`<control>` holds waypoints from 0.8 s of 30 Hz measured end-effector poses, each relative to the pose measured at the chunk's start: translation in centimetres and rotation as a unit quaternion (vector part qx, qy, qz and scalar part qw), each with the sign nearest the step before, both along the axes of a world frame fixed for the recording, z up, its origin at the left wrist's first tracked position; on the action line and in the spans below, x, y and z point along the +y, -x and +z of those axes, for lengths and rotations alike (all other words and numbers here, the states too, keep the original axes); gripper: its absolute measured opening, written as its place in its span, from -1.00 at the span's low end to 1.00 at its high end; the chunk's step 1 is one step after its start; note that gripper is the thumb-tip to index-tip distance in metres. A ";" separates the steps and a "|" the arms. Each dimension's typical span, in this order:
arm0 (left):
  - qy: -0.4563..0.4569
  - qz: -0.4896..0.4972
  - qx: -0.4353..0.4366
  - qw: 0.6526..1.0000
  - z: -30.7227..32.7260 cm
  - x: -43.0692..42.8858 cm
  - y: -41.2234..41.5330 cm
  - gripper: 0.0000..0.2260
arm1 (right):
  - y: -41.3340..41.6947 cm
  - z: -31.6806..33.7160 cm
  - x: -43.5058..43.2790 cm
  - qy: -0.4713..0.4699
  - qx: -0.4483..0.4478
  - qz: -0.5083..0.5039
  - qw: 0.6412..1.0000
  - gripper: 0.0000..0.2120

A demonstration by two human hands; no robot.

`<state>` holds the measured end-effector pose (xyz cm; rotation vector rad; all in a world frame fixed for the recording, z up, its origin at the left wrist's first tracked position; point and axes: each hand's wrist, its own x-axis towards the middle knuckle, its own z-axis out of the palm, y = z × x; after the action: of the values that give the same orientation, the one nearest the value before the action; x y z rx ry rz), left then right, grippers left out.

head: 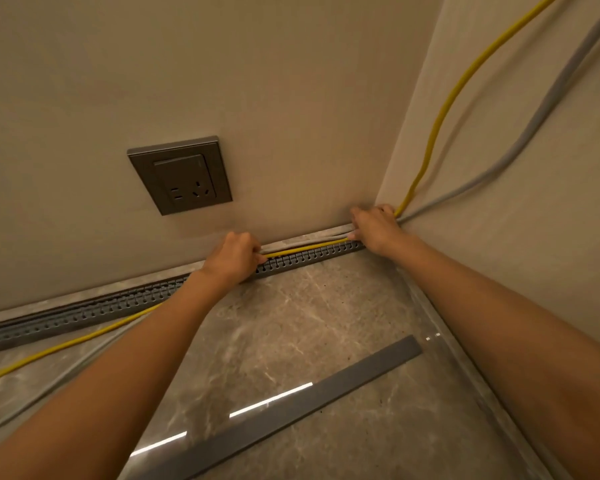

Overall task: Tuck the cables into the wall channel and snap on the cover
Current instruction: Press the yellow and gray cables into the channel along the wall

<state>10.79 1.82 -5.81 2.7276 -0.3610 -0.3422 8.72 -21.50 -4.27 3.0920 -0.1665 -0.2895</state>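
Gleaming grey marble-patterned floor [291, 306] meeting beige walls, slotted grey plastic channel [84, 315], both hands [234, 256] [374, 228] pinching yellow cable [305, 249], flat grey cover strip [291, 407] lying apart.

You find no readable text, label, brand or number anywhere; the socket [181, 174] on the wall carries only its pin holes.

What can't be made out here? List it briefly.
- Head view: whether the yellow cable sits inside the channel; left hand and right hand cover both ends.
- Grey cable: top cut off by the frame edge.
- Cover: lower end cut off.
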 end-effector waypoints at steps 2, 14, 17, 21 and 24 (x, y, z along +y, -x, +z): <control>0.001 0.019 -0.001 1.000 0.0 0.3 0.2 -0.73 | 0.3 0.3 -0.4 -0.029 -0.024 0.014 0.999 -0.89; 0.037 -0.013 -0.078 0.996 -0.1 -0.5 1.8 -0.82 | 0.9 0.5 -0.4 -0.032 -0.033 0.013 0.999 -0.77; 0.070 0.011 -0.092 0.993 -0.5 -0.7 2.1 -0.80 | 1.1 0.3 -0.2 -0.014 -0.039 0.017 0.999 -0.77; 0.122 0.066 -0.135 0.981 -1.3 -0.7 2.8 -0.79 | 1.0 0.0 -0.2 -0.024 -0.047 -0.001 0.999 -0.73; 0.113 0.100 -0.125 0.981 -1.2 -1.2 2.7 -0.81 | 0.9 0.1 0.0 -0.036 -0.050 -0.028 0.998 -0.70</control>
<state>8.12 0.63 -7.01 2.5549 -0.1746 0.0937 7.80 -21.50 -4.13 3.1782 -0.2501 -0.1453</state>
